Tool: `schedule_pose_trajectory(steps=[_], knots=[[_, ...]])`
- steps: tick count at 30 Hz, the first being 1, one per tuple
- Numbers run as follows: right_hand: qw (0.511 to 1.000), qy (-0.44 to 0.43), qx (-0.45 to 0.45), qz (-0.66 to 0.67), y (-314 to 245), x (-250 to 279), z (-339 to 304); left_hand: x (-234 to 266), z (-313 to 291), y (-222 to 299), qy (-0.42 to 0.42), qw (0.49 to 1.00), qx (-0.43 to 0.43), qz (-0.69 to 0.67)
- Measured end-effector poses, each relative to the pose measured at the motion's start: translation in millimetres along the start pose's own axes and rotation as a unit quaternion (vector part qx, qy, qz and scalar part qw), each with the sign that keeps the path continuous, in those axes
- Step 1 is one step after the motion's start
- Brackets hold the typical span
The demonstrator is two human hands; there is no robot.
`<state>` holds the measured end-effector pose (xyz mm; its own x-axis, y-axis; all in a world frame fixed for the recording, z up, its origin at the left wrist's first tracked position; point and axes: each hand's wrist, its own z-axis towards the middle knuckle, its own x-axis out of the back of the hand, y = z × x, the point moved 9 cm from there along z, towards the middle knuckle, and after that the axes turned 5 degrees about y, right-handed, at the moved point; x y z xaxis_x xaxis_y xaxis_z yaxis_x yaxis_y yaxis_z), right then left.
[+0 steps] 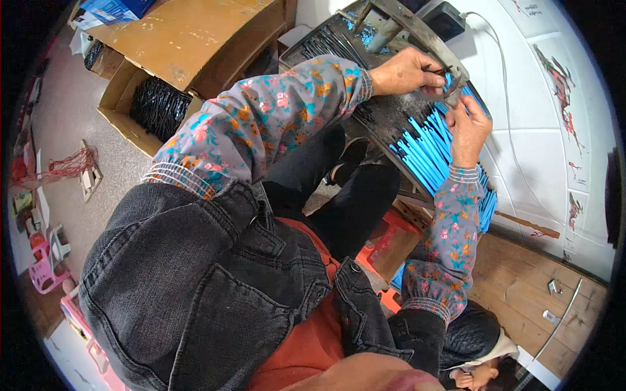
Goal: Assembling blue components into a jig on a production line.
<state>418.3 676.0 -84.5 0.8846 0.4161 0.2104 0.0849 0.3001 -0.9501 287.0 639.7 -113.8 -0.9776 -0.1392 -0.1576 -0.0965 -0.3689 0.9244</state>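
My left hand (403,73) is closed, thumb and fingertips pinched on a small dark piece at a metal machine's head (456,85). Across from it, my right hand (468,130) is also closed, fingertips together at the same metal part; what they pinch is too small to make out. A bit of blue shows between the two hands. Just below and left of my right hand lies a bundle of long, thin blue plastic strips (420,153), side by side on a dark work tray (385,140). Thin black strips (329,42) lie at the tray's far left.
A brown wooden cabinet (182,39) stands at the left, beside a cardboard box (124,124) of black strips (160,107). Behind the tray are a black adapter (445,21) with a cable and a white tiled wall (538,150). Another person (479,339) is at the lower right.
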Motion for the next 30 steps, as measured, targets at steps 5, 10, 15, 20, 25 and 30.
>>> schedule_pose_trajectory(steps=[5,10,15,20,25,30], knots=[[0.950,-0.080,0.208,-0.220,-46,-9,7,-2,-4,6,-0.013,1.000,0.006,0.011],[0.987,-0.053,0.059,-0.142,-26,21,8,6,-3,-3,0.003,1.000,-0.005,0.024],[0.869,-0.157,0.203,-0.423,-7,19,-28,1,-2,2,-0.014,0.998,0.012,0.053],[0.904,-0.218,0.132,-0.345,-10,15,-42,1,-7,2,-0.011,1.000,0.013,0.015],[0.851,-0.154,0.200,-0.460,13,26,2,0,-6,0,-0.018,1.000,0.007,0.000],[0.782,-0.168,0.226,-0.556,28,11,14,0,-8,7,-0.024,1.000,-0.007,0.003]])
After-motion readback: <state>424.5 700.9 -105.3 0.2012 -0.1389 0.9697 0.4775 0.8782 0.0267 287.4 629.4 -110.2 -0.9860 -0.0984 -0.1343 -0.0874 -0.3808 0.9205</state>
